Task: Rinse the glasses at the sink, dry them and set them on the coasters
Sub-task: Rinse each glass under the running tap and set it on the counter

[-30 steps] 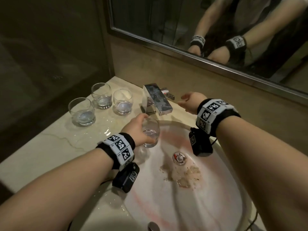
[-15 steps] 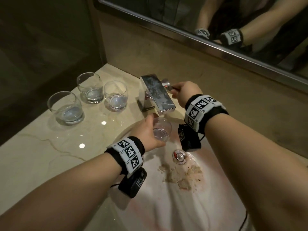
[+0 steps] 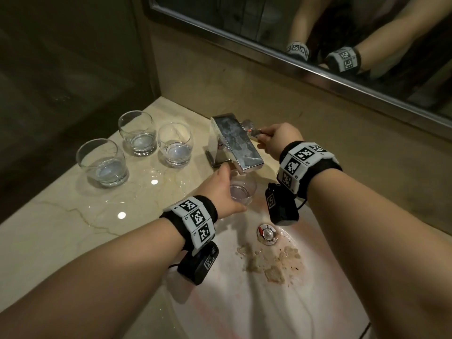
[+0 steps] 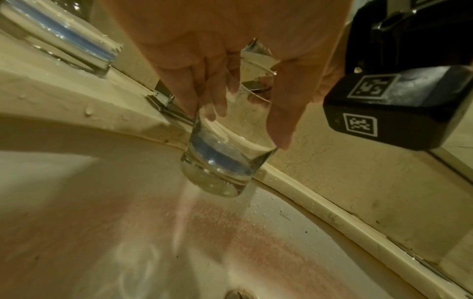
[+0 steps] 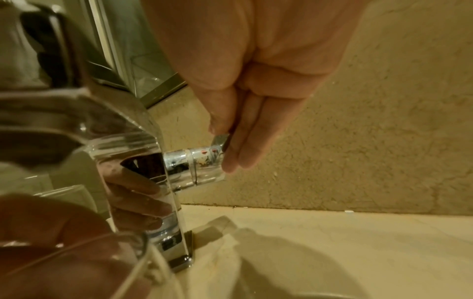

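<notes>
Sink [image 3: 244, 302]: white basin, brown-stained.
Glass [image 3: 243, 192]: clear, under faucet [image 3: 236, 140].
Left hand [image 3: 220, 189]: fingers wrapped around glass.
Right hand [image 3: 277, 138]: pinching faucet handle [image 5: 204, 161].

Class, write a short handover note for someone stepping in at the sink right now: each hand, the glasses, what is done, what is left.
Left hand grips a glass under the tap spout, over the sink; water runs off its base.
Right hand pinches the tap handle.
Three other glasses stand on the counter, left of the tap.
Done: first rinse begun.
Left: the remaining rinsing, drying, setting on coasters, which are not in view.
</notes>
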The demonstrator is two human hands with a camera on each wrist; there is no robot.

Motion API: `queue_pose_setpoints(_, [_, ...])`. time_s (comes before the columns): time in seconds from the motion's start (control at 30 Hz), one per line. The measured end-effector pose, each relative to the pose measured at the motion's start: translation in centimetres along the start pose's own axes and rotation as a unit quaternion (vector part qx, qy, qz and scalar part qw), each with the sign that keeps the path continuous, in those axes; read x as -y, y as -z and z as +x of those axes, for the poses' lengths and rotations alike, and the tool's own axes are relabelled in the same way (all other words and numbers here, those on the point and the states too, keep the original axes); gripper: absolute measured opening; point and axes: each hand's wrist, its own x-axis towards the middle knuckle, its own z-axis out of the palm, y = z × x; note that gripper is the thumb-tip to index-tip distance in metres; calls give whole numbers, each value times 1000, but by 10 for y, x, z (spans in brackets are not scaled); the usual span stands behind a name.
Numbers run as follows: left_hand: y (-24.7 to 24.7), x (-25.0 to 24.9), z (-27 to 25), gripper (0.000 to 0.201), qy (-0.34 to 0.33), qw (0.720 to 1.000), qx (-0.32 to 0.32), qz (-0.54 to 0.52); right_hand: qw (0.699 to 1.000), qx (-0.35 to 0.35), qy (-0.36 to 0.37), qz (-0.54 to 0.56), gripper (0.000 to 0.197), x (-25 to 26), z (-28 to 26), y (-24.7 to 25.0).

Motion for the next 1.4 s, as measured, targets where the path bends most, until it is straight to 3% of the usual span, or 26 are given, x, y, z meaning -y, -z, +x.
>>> queue_pose_setpoints(0.37, [-1, -2, 4, 92, -10, 1000, 2, 5, 998, -9, 15, 67, 28, -7, 1, -1])
queue_pose_setpoints(0.5, [0, -2, 5, 93, -9, 1000, 3, 3, 1000, 5, -12, 21, 28, -3, 3, 0])
queue_pose_setpoints(0.7, [-1, -1, 9, 94, -4, 1000, 1, -2, 998, 38, 6, -42, 34, -2, 0, 3])
queue_pose_setpoints(0.8, [-1, -1, 9, 97, 3, 1000, 0, -16, 996, 52, 34, -71, 57, -9, -19, 2])
queue_pose_setpoints(0.9, [1, -2, 6, 98, 11, 998, 2, -62, 990, 135, 22, -24, 93, -35, -47, -3])
queue_pose_setpoints(1.0, [2, -3, 3, 95, 21, 995, -1, -95, 966, 255, 0, -51, 107, -58, -66, -10])
queue_pose_setpoints(1.07, [2, -4, 2, 93, 20, 995, -4, -100, 960, 277, 5, -46, 109, -62, -75, -18])
queue_pose_setpoints(1.27, [5, -6, 4, 84, 21, 994, -17, -106, 986, 154, 50, 47, 99, -61, -83, -43])
queue_pose_setpoints(1.4, [5, -1, 5, 86, 12, 993, -13, -117, 984, 133, 77, 92, 88, -62, -87, -46])
